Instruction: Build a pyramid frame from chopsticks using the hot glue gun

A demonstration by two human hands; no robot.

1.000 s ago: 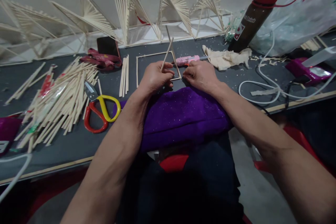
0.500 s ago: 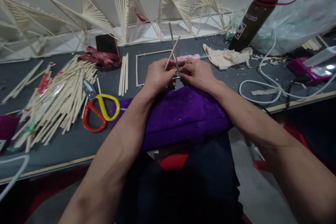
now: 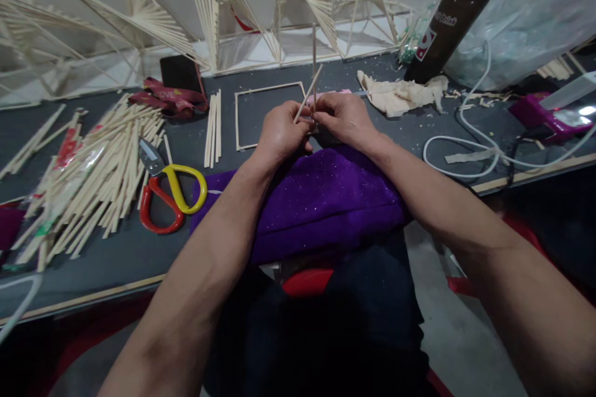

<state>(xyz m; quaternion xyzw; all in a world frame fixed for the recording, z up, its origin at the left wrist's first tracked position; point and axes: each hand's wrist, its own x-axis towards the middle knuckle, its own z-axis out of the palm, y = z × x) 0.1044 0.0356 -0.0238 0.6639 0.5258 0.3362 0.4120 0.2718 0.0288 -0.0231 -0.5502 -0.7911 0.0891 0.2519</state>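
My left hand (image 3: 285,125) is closed on a thin wooden stick (image 3: 308,93) that slants up to the right. Close beside it, my right hand (image 3: 344,116) pinches another wooden stick (image 3: 314,62), which stands nearly upright. The fingertips almost meet, and the sticks' lower ends are partly hidden by them. A purple cloth (image 3: 326,205) with pale specks lies under my wrists. Behind my left hand, a rectangular stick frame (image 3: 237,121) rests on the dark table. A pink tool (image 3: 342,92) is partly hidden behind my right hand.
Scissors (image 3: 173,192) with red and yellow handles lie beside a pile of sticks (image 3: 107,173) at left. Several stick structures (image 3: 307,0) line the wall. A brown bottle (image 3: 454,18), crumpled cloth (image 3: 403,94) and white cable (image 3: 459,177) are at right.
The upright stick has gone from leaning left to nearly vertical. My right hand has shifted slightly left and up, closer to my left hand. The view has moved a little.
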